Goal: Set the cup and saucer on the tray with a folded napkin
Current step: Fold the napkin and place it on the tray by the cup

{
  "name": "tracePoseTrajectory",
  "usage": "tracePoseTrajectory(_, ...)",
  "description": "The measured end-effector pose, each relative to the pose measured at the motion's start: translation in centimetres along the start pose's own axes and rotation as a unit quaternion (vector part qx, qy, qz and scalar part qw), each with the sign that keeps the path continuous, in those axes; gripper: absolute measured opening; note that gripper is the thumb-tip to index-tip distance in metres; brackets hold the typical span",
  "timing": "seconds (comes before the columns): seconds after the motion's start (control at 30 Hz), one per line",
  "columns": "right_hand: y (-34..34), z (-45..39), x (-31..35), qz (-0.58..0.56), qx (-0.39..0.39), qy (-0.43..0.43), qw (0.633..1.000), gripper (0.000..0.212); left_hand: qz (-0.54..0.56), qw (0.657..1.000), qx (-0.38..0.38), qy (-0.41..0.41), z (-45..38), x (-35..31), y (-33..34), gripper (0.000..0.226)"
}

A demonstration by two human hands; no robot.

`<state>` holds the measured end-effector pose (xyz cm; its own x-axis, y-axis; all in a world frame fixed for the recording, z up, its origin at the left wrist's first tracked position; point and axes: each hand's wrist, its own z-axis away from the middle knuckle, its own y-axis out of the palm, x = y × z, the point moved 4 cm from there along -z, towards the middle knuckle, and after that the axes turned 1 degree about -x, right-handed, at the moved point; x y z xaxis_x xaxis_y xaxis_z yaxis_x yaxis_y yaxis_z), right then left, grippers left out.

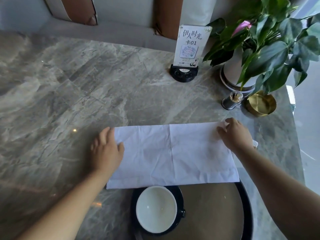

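A white napkin [173, 153] lies flat on the marble table, folded into a wide rectangle with a crease down its middle. My left hand [105, 151] rests on its left edge, fingers spread and palm down. At the far right corner, my right hand [235, 135] presses on the napkin, which curls up slightly under the fingers. Nearer to me, a white cup [155, 208] with a dark handle sits on a dark saucer [179, 194]. The saucer sits on the left part of a round tray [245, 205] with a dark rim and brown base. The napkin's near edge overlaps the tray.
A table sign [189, 47] on a black base stands at the back. To its right are a potted plant [259, 54], a toothpick holder [232, 100] and a gold dish [261, 105]. The table's right edge [294, 129] runs close by. A cushioned bench lies beyond.
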<state>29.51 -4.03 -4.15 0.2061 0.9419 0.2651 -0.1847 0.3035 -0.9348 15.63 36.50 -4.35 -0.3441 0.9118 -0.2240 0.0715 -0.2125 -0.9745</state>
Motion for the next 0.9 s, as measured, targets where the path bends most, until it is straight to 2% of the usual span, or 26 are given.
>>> tracePoseTrajectory(0.07, 0.0, -0.6, 0.1, -0.025, 0.036, 0.027, 0.999, 0.051, -0.043, 0.992, 0.014, 0.115, 2.1, -1.6, 0.8, 0.057)
tracePoseTrajectory(0.13, -0.2, -1.3, 0.5, -0.061, 0.067, 0.051, 0.995, 0.048, -0.081, 0.977, 0.071, 0.184, 3.3, -2.4, 2.0, 0.059)
tracePoseTrajectory(0.23, -0.6, -1.9, 1.3, -0.073, 0.086, 0.038, 0.993, 0.016, -0.124, 0.965, 0.135, 0.185, 2.3, -2.0, 3.0, 0.070)
tracePoseTrajectory(0.27, -0.8, -2.2, 1.5, -0.080, 0.083, 0.036, 0.993, 0.013, -0.135, 0.962, 0.148, 0.184, 1.4, -1.8, 3.2, 0.073)
tracePoseTrajectory(0.33, -1.3, -2.8, 1.9, -0.114, 0.070, 0.038, 0.990, 0.020, -0.146, 0.959, 0.162, 0.179, -0.8, -1.3, 3.5, 0.072)
tracePoseTrajectory(0.43, -2.2, -4.2, 3.0, -0.137, 0.037, 0.031, 0.989, 0.018, -0.157, 0.958, 0.165, 0.176, -4.5, -0.9, 3.9, 0.067)
tracePoseTrajectory(0.53, -2.6, -5.5, 4.1, -0.165, 0.027, 0.021, 0.986, 0.029, -0.158, 0.955, 0.172, 0.181, -7.0, -1.4, 4.0, 0.068)
tracePoseTrajectory(0.67, -2.1, -5.5, 3.9, -0.226, 0.110, 0.051, 0.967, 0.025, -0.156, 0.958, 0.166, 0.176, -7.3, -1.8, 3.8, 0.069)
tracePoseTrajectory(0.77, -2.0, -4.7, 2.6, -0.190, 0.186, 0.077, 0.961, 0.017, -0.130, 0.964, 0.133, 0.188, -5.3, -2.7, 3.7, 0.071)
tracePoseTrajectory(0.83, -2.2, -4.4, 2.3, -0.170, 0.210, 0.077, 0.960, 0.013, -0.120, 0.962, 0.135, 0.206, -3.5, -3.2, 4.1, 0.072)
tracePoseTrajectory(0.9, -2.6, -4.1, 2.7, -0.206, 0.228, 0.072, 0.949, 0.011, -0.125, 0.961, 0.141, 0.204, -2.4, -3.1, 4.5, 0.072)
